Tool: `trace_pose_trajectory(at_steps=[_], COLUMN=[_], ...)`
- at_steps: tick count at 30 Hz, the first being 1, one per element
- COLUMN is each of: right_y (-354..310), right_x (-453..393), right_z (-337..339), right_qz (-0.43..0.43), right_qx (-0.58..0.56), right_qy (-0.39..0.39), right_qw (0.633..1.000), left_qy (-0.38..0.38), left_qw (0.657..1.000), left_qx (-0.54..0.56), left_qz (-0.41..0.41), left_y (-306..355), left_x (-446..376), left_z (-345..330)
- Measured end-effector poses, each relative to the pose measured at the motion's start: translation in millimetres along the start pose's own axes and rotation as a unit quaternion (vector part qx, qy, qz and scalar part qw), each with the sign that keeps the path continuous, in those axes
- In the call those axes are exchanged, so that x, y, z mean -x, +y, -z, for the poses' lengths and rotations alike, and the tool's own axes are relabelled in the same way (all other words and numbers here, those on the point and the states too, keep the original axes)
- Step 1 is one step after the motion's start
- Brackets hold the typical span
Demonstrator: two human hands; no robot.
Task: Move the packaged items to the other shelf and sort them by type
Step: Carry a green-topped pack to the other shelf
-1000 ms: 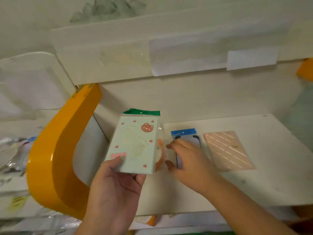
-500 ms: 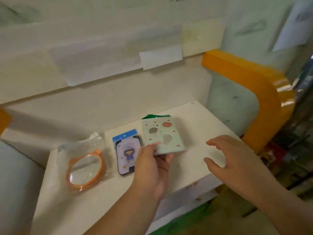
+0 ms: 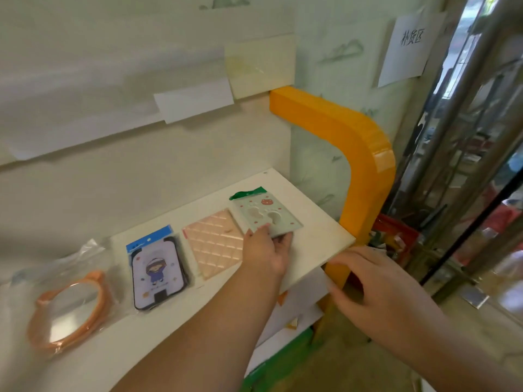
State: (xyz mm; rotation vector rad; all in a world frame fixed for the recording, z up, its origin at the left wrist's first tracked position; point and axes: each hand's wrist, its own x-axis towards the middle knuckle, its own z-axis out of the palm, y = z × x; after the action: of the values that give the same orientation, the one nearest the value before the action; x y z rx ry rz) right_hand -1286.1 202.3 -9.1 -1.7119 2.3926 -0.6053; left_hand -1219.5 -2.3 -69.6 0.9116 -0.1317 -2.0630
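Four packaged items on shelf (image 3: pixel 317 230): left hand (image 3: pixel 266 254) pinched green pack (image 3: pixel 266 217); right hand (image 3: pixel 379 290) loose, holding nothing.

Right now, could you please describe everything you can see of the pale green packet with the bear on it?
The pale green packet is a flat rectangular card in a clear sleeve with a dark green header, printed with a small brown bear face, red dots and two pale cut-out shapes. It sits at the right end of the white shelf, beside the pink quilted packet. The left hand pinches its near edge.
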Motion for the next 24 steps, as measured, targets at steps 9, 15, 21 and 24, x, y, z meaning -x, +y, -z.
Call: trace_pose_trajectory(at_steps=[9, 15, 21, 24], right_y=[-6, -23, -41, -60], right_x=[2, -13, -32, -42], right_z=[-3, 2, -2, -9], right_qz=[0.014, 0.021, 0.045, 0.073], right_qx=[-0.001, -0.032, -0.038, -0.051], right_qy=[-0.015, -0.01, -0.019, -0.017], right_qw=[1.0, 0.999, 0.998, 0.996], left_qy=[0.007, -0.014, 0.015, 0.021], left_qw=[0.993, 0.979, 0.918, 0.77], left_qx=[-0.121, -0.2, -0.36, -0.574], left_qz=[0.003, -0.029, -0.168, -0.278], left_y=[10, 23, 72, 107], left_x=[18, 66, 138, 165], left_z=[-12, 3, 25, 52])
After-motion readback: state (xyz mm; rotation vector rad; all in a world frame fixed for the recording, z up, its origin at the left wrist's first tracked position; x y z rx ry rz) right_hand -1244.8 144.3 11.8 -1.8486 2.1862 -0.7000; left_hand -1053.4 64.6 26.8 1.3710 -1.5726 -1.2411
